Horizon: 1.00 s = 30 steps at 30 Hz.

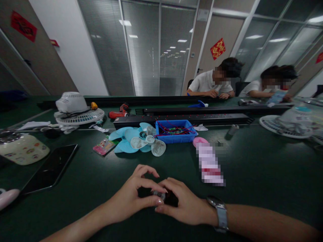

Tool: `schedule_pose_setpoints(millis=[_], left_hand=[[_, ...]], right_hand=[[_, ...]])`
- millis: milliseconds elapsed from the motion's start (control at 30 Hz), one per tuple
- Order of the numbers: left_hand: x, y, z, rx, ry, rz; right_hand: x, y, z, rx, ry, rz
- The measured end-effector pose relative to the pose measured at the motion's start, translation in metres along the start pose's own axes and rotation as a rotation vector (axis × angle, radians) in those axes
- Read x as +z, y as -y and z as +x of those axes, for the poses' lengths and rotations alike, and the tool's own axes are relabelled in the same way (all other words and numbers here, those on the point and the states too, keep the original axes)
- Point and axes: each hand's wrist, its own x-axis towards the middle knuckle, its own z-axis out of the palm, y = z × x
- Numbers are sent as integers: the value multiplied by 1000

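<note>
Low over the near part of the table, a small dark piece with a shiny grey end (159, 194) sits between my two hands; its exact kind is too dim and covered to make out. Thumb and index finger of my left hand (137, 191) pinch its grey end, while the other fingers arch above. My right hand (185, 201), with a watch (219, 213) on the wrist, curls around its dark side, thumb below and fingers on top. Ahead of my hands lie light-blue fan blades (124, 137) and a grey three-bladed propeller (148, 143).
A blue bin (176, 137) holds wires and circuit boards. Right of it are a metal cylinder (234, 127) and a pink item (200, 142), partly blurred. Left lie a tablet (50, 168), a patterned pot (24, 148) and a fan head (72, 102). Beyond stand a red drill (118, 113), black rails (181, 119) and two seated people.
</note>
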Motion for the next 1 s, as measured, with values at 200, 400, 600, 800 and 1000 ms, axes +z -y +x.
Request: schedule_pose_setpoints(millis=[200,400,600,800,1000], left_hand=[[-12,-1,6,-8,80,-31],[-4,-13,3,26,-52,128],[-10,-8,-3,38,-329,143],[-14,45,-14,-121,-440,293],[-7,63,-19,-126,-336,391]], right_hand=[[-1,1,0,2,18,-15],[-1,1,0,15,13,-19],[-3,4,0,20,17,30],[-7,9,0,51,43,60],[-6,9,1,57,32,36]])
